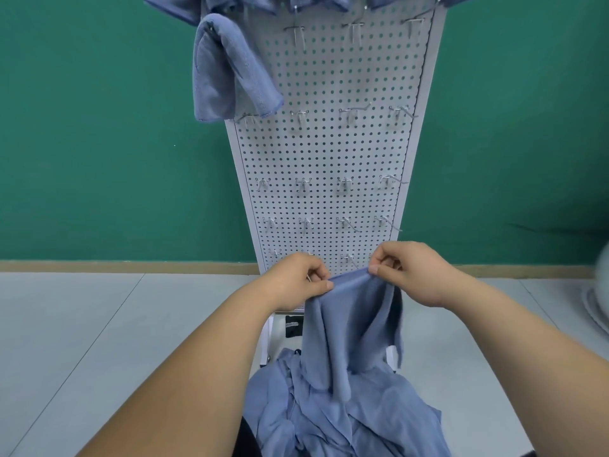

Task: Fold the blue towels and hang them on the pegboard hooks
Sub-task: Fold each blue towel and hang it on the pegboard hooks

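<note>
Pinching the top edge of one blue towel [349, 324] in both grips: left grip [304, 278] closing thumb against curled fingers on one end of the edge, right grip [400, 267] doing the same on the other end, with only a short stretch of hem between. Letting the rest of the cloth hang straight down below the grips, its lower end trailing into the loose pile of towels [346, 420] lying underneath, nearer the body.

Working, by the look of it, at the start of the fold: finding and spreading the edge, nothing yet folded on this piece. Calling next, probably, for sliding the grips apart along the hem to the corners and lifting until the tail is clearing the pile, then bringing corner to corner.

Facing the pegboard [329, 153] just beyond the grips, with low hooks [347, 258] right behind the knuckles, likely to snag cloth. Noting a folded towel [224, 74] hanging high up to the left, bare hooks [298, 31] to its right, and open floor [66, 324] on either side for spreading.
</note>
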Tool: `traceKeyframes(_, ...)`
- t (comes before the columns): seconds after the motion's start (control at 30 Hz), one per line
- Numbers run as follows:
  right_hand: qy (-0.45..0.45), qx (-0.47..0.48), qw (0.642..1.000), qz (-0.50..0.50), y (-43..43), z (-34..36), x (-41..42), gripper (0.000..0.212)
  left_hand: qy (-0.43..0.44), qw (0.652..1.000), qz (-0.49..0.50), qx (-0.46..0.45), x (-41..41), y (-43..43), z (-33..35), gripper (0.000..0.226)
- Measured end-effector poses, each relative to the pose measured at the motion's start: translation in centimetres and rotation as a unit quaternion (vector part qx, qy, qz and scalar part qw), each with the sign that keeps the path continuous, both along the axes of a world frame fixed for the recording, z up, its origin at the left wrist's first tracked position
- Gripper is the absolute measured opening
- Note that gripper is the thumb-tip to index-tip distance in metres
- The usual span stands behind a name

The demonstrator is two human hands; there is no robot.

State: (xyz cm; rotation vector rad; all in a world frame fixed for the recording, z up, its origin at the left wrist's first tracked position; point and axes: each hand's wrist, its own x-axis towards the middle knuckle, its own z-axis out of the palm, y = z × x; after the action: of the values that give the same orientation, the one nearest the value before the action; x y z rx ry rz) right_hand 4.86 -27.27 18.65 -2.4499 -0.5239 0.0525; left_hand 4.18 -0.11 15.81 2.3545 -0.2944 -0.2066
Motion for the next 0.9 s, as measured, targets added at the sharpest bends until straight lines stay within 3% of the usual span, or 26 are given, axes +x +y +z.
traceKeyframes(0.3,0.0,0.016,0.998,-0.058,-3.8,0.2,0.7,0.011,-0.014,0.992,0.049,0.113,-0.1,1.7,0.7,0.009)
traceKeyframes(0.6,-0.006,0.039,0.985,-0.168,-8.5,-0.6,1.4,0.012,-0.03,0.99,0.104,0.089,0.5,5.0,0.5,0.017)
traceKeyframes(0.77,-0.003,0.019,0.978,-0.209,-9.6,-1.3,1.5,0.013,-0.029,0.991,0.118,0.063,0.8,6.8,-0.1,0.039)
traceKeyframes(0.9,-0.018,0.012,0.974,-0.224,-9.2,-1.3,1.7,0.012,-0.062,0.983,0.157,0.073,1.3,7.0,-0.5,0.031)
